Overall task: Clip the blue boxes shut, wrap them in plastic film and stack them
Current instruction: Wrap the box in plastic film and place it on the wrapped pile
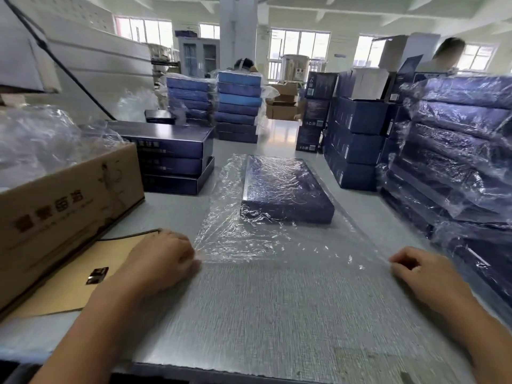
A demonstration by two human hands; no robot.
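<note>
A flat blue box (285,187) lies in the middle of the grey table (263,314), with clear plastic film (263,242) draped over it and spread out towards me. My left hand (163,259) pinches the film's near left corner. My right hand (421,273) pinches its near right corner. The film is stretched taut between the two hands, low over the table. Both hands are well in front of the box and do not touch it.
A stack of unwrapped blue boxes (171,156) stands at the left behind a brown carton (61,212). Wrapped blue boxes (465,151) are piled high along the right. More stacks (238,103) stand at the far end. A cardboard sheet (69,284) lies at my left.
</note>
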